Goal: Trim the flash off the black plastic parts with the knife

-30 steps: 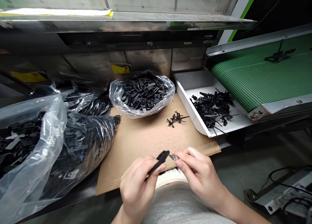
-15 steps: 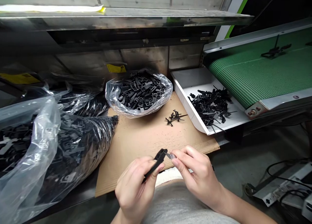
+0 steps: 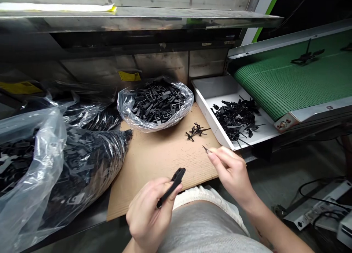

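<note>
While the left hand (image 3: 150, 214) pinches a slim black plastic part (image 3: 172, 185) between thumb and fingers above the cardboard-covered counter (image 3: 159, 157), the right hand (image 3: 233, 172) pinches a small blade (image 3: 205, 149) well apart from it, near the loose sprues (image 3: 195, 131); this looks like trimming, between cuts; a further cut calls for steadily bringing the blade tip to the part's raised end.

- The brown cardboard sheet (image 3: 159, 157) on the surface lies bare across its middle, leaving free passage.
- A small cluster of black plastic sprue bits (image 3: 196, 131) lies just ahead of the right hand (image 3: 233, 172).
- A clear plastic bag of flat black parts (image 3: 155, 104) blocks the back, and a large clear bag of black parts (image 3: 55, 165) walls off the left.
- A white rectangular tray (image 3: 211, 88) borders the right.
- A metal shelf (image 3: 137, 22) overhangs the back.
</note>
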`<state>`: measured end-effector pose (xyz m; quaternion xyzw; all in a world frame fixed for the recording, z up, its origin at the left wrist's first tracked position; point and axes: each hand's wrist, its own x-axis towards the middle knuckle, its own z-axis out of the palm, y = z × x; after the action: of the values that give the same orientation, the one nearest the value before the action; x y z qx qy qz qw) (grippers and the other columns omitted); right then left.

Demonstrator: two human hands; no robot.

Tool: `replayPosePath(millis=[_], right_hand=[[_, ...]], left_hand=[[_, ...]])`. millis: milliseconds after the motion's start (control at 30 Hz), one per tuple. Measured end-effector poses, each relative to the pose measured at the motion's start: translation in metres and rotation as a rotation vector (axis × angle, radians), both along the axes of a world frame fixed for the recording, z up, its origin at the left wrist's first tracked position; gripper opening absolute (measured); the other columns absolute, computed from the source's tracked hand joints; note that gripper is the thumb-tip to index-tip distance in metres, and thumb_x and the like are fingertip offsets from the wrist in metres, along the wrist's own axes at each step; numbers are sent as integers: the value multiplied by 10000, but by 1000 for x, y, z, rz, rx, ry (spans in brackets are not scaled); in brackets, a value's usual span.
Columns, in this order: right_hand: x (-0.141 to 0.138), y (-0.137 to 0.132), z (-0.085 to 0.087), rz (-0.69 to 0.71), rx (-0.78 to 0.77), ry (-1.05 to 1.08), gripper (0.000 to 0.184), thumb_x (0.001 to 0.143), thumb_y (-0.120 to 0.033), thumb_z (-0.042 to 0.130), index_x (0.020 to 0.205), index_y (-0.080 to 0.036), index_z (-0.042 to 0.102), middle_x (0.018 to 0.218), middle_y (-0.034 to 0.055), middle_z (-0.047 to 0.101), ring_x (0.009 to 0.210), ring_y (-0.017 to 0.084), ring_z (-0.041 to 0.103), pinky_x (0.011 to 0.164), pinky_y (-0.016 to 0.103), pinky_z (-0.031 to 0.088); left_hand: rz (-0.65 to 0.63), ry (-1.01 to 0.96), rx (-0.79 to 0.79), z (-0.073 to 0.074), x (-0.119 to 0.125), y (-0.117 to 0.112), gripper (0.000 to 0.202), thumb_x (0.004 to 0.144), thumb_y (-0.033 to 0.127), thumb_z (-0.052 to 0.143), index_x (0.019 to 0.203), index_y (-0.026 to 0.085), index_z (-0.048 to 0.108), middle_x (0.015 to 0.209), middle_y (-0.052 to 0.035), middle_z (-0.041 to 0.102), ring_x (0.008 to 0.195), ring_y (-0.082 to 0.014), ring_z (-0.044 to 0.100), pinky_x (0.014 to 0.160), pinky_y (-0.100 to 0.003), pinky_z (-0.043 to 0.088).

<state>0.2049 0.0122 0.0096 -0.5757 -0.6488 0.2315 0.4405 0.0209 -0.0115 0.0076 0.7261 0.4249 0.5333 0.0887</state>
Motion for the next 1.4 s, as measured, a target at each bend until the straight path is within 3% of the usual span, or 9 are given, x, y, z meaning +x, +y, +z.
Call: replayPosePath(millis=[167,267,400,533,733,800,933,1200,1400], right_hand=[[-11,-1,11,296,-331,419,213,816,-324,541,930,-170,634,696,-8,503,553,86,438,503,208,383],[-27,3,16,385,-412,511,172,776,-283,590,875,-148,625,665,-22,498,598,90,457,552,205,392],[-36,9,16,357,-300,370,225,813,-202,527,601,-135,556,588,-29,453,592,93,434,571,220,358],[-35,8,13,345,-256,303,287,844,-207,476,566,-146,509,583,-34,418,574,90,416,546,222,337],[-29,6,11,283,-321,385,259,879,-264,413,715,-146,575,565,-32,469,552,92,470,542,211,382],[-24,1,13,248,-269,289,194,866,-293,456,863,-150,587,693,3,557,650,114,531,586,218,412],[-16,-16,22,242,-116,-15,328,878,-311,454,1171,-166,483,921,60,577,797,156,553,666,261,436],[-22,-29,20,171,104,-284,248,898,-213,418,1019,-114,610,738,64,608,660,160,540,615,281,422],[-23,-30,21,163,134,-318,248,897,-207,412,974,-108,627,694,57,593,620,155,529,584,272,405]], left_hand=[[-41,-124,-170,-5,1,1,168,697,11,636,719,163,569,678,0,591,610,-122,581,518,-214,468],[-76,-133,-204,-7,2,2,161,705,22,631,722,168,565,683,2,591,607,-119,577,519,-211,475],[-35,-53,-244,-7,3,4,134,726,78,629,792,177,567,719,0,626,625,-119,609,574,-204,507],[-37,117,-238,-1,5,9,193,775,166,595,966,174,569,804,-27,681,678,-147,659,636,-224,532],[-60,93,-157,7,7,7,199,797,104,566,977,182,602,817,-25,700,674,-141,664,662,-226,528],[-25,68,-154,6,8,5,249,790,96,576,1018,192,604,842,-23,700,691,-145,664,674,-237,530],[-9,90,-57,4,9,4,333,748,55,620,1056,181,611,862,-28,691,705,-139,650,678,-234,518],[19,102,16,3,8,4,466,699,-9,645,1107,211,593,831,-17,663,681,-121,604,641,-223,494],[19,102,4,0,7,3,482,702,-10,640,1120,224,585,833,-18,664,680,-124,600,634,-227,496]])
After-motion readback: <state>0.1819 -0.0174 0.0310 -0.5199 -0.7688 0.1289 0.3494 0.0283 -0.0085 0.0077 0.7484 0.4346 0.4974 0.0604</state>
